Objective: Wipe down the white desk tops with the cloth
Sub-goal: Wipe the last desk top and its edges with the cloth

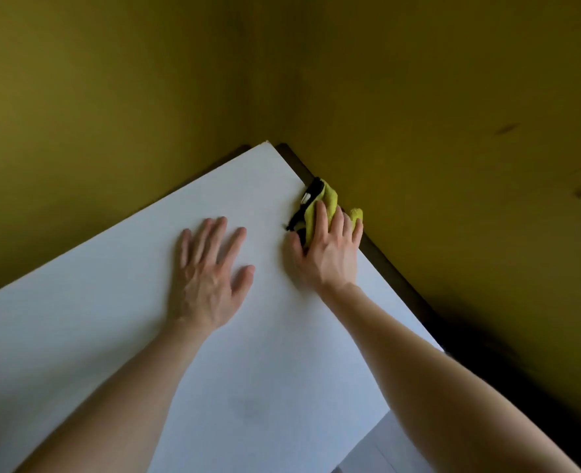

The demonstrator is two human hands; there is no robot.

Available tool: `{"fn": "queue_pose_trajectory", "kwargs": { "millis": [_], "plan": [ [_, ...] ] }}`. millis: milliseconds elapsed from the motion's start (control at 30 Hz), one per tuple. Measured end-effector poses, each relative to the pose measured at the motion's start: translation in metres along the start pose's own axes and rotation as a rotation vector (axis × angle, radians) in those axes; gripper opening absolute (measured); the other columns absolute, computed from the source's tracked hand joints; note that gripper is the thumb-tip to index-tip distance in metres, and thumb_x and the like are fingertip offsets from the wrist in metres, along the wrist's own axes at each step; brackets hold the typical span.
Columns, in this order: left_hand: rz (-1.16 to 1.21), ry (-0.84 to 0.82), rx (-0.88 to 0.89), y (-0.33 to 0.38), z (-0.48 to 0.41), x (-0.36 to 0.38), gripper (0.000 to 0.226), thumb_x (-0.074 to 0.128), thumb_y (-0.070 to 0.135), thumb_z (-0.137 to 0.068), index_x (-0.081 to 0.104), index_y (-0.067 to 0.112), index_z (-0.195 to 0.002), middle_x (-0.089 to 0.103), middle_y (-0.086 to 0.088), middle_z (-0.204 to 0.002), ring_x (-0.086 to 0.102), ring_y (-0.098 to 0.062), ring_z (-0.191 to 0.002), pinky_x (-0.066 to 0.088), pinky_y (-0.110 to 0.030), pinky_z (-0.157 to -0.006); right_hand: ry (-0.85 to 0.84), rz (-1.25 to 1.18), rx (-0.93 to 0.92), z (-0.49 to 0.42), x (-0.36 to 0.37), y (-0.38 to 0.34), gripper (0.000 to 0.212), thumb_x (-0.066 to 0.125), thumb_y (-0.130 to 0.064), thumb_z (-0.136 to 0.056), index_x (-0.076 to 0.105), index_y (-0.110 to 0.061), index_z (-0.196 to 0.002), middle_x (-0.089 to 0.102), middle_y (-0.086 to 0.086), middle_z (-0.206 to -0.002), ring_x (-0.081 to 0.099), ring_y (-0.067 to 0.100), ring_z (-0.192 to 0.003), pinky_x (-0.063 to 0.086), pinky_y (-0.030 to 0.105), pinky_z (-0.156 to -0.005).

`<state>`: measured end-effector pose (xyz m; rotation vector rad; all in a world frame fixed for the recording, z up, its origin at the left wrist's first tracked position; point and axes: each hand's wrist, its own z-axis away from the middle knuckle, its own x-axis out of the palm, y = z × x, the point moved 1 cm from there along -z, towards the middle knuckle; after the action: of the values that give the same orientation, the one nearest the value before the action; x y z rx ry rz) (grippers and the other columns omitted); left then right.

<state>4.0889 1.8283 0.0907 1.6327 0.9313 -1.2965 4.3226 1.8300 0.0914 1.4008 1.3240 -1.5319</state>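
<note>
Small yellow-green fabric cloth with black trim is pressed under the near-straight fingers of the right hand at the far right edge of the flat white desk top, bunched against the olive wall — probably so the edge strip gets wiped. Left hand is laid flat beside it, fingers spread, nothing grasped — judged a brace for the reach.

Two bare forearms over the white desk top, uncovered right to the frame edge. The left hand and right hand are bare too. Tendon lines and knuckles show on the backs.
</note>
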Motion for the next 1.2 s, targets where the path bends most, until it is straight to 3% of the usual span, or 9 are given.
{"fn": "queue_pose_trajectory", "kwargs": {
  "millis": [100,233,433,600,800,1033,1200],
  "plan": [
    [0.015,0.041,0.005,0.001,0.001,0.005,0.069,0.053,0.054,-0.103,0.043,0.026,-0.166,0.032,-0.010,-0.176,0.025,-0.030,-0.165,0.021,-0.063,-0.129,0.018,0.028,-0.016,-0.067,0.021,-0.038,0.078,0.047,-0.063,-0.097,0.049,-0.008,-0.152,0.063,0.024,-0.125,0.059,0.045,-0.116,0.040,0.061,-0.111],
    [-0.006,0.044,-0.003,-0.002,-0.001,0.008,0.070,0.053,0.055,-0.102,0.043,0.028,-0.166,0.031,-0.008,-0.176,0.024,-0.027,-0.165,0.022,-0.061,-0.130,-0.041,0.021,0.000,-0.107,0.036,-0.072,0.072,0.050,-0.062,-0.097,0.052,-0.009,-0.146,0.064,0.021,-0.123,0.060,0.043,-0.115,0.043,0.057,-0.104],
    [0.013,0.039,0.001,-0.002,0.001,0.004,0.071,0.056,0.053,-0.101,0.045,0.026,-0.165,0.031,-0.008,-0.177,0.026,-0.028,-0.165,0.024,-0.063,-0.129,0.009,-0.004,0.044,-0.028,0.003,0.001,0.066,0.054,-0.063,-0.097,0.057,-0.010,-0.135,0.065,0.014,-0.107,0.062,0.040,-0.100,0.046,0.051,-0.089],
    [0.009,0.039,-0.008,-0.002,0.001,0.006,0.071,0.057,0.052,-0.101,0.044,0.025,-0.166,0.029,-0.009,-0.177,0.025,-0.029,-0.165,0.025,-0.064,-0.128,-0.045,0.057,0.009,-0.058,0.007,-0.003,0.068,0.050,-0.068,-0.094,0.059,-0.010,-0.128,0.070,0.010,-0.103,0.068,0.036,-0.093,0.045,0.048,-0.091],
    [-0.027,0.001,-0.016,-0.004,0.001,0.006,0.074,0.058,0.054,-0.100,0.041,0.029,-0.167,0.027,-0.006,-0.178,0.024,-0.027,-0.165,0.024,-0.062,-0.129,-0.166,-0.024,-0.010,-0.151,0.031,-0.088,0.065,0.046,-0.067,-0.099,0.057,-0.011,-0.131,0.062,0.014,-0.123,0.064,0.038,-0.109,0.045,0.049,-0.095],
    [0.011,0.005,-0.020,-0.001,0.000,0.005,0.072,0.061,0.052,-0.099,0.044,0.028,-0.165,0.028,-0.007,-0.178,0.023,-0.028,-0.166,0.023,-0.063,-0.129,-0.035,-0.142,0.122,-0.050,-0.003,0.005,0.056,0.054,-0.066,-0.097,0.063,-0.015,-0.119,0.064,0.012,-0.101,0.064,0.039,-0.088,0.050,0.045,-0.081],
    [0.012,0.004,-0.024,-0.002,0.000,0.004,0.071,0.057,0.053,-0.101,0.044,0.027,-0.166,0.028,-0.008,-0.178,0.024,-0.028,-0.165,0.024,-0.064,-0.128,-0.042,-0.085,-0.005,-0.096,0.017,-0.033,0.058,0.050,-0.060,-0.097,0.063,-0.009,-0.122,0.067,0.015,-0.110,0.065,0.041,-0.098,0.049,0.048,-0.088]
  ]
}}
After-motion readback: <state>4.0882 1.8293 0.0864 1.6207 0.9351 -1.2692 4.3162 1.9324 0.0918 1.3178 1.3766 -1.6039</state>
